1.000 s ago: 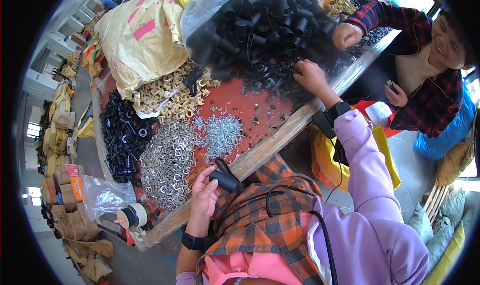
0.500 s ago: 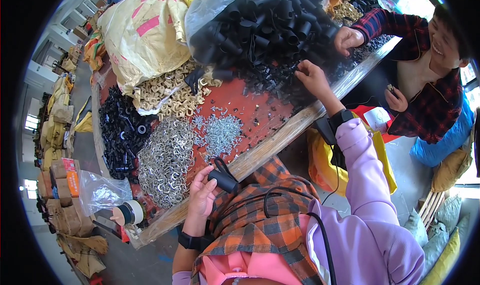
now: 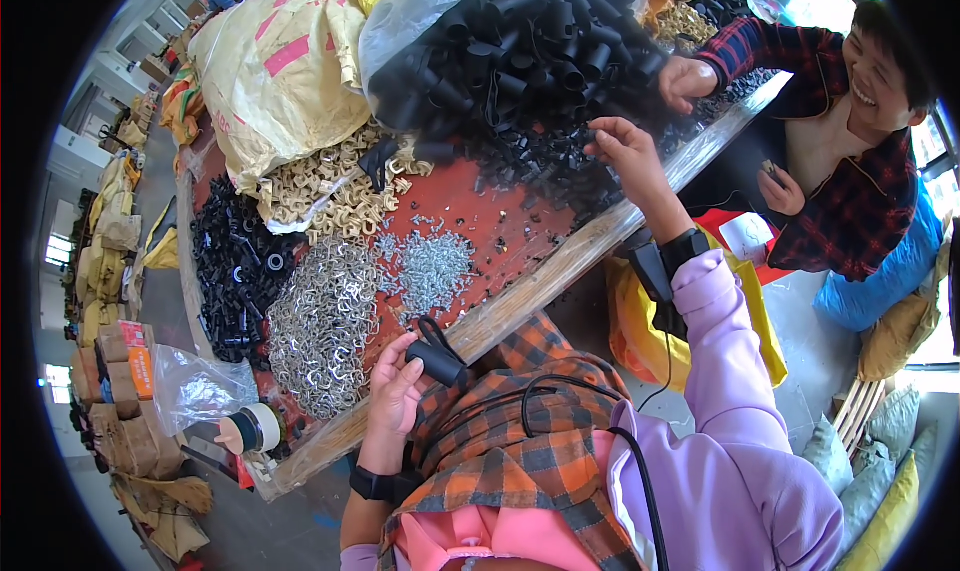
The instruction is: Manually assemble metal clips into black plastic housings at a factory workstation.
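In my left hand [image 3: 396, 389] is a black plastic tube [image 3: 437, 365] with a thin black loop on it, held between thumb and fingers just off the table's wooden edge. Over a heap of small black parts [image 3: 545, 166] reaches my right hand [image 3: 632, 159]. Its fingers are bent with the tips apart, and nothing shows between them. Beyond it lies a large pile of black tubes [image 3: 510, 86]. A co-worker's hand [image 3: 688, 81] hovers at the far right of these piles; their other hand [image 3: 780, 189] holds a small object I cannot make out.
On the red tabletop [image 3: 425, 191] lie silvery screws [image 3: 433, 271], metal hooks [image 3: 325, 331], tan clips [image 3: 340, 186] and black fittings [image 3: 235, 261]. A big pale sack [image 3: 285, 81] stands behind. The wooden rim [image 3: 520, 306] runs along my side. A yellow bag [image 3: 625, 316] is below.
The view has shifted slightly. My left hand still holds the black tube, and my right hand stays over the small black parts. The co-worker's head is turned a little differently.
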Motion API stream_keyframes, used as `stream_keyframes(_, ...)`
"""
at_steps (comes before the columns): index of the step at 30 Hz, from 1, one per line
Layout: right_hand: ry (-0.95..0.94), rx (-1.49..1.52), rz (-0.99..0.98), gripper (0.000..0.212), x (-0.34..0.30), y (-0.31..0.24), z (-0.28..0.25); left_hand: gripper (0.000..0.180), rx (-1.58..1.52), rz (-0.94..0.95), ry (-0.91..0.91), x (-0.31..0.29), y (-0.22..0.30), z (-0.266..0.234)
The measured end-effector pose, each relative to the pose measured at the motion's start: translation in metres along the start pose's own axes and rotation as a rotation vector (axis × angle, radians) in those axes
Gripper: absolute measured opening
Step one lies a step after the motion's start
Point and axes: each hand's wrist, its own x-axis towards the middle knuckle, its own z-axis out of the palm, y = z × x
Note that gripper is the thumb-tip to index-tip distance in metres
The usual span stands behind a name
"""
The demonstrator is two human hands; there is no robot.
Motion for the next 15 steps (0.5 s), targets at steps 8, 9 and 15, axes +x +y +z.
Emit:
stream_keyframes(8, -0.024, 0.145, 0.016, 0.019, -0.006, 0.007, -0.003, 0.042, -0.011, -0.010, 0.014, -0.002, 0.004, 0.005)
stream_keyframes(9, -0.022, 0.153, 0.023, 0.019, -0.007, 0.007, -0.001, 0.041, -0.015, -0.015, 0.024, -0.003, 0.005, 0.005)
stream_keyframes(15, 0.008, 0.221, 0.010, 0.019, -0.010, 0.012, -0.007, 0.041, -0.025, -0.005, 0.016, -0.003, 0.002, 0.004)
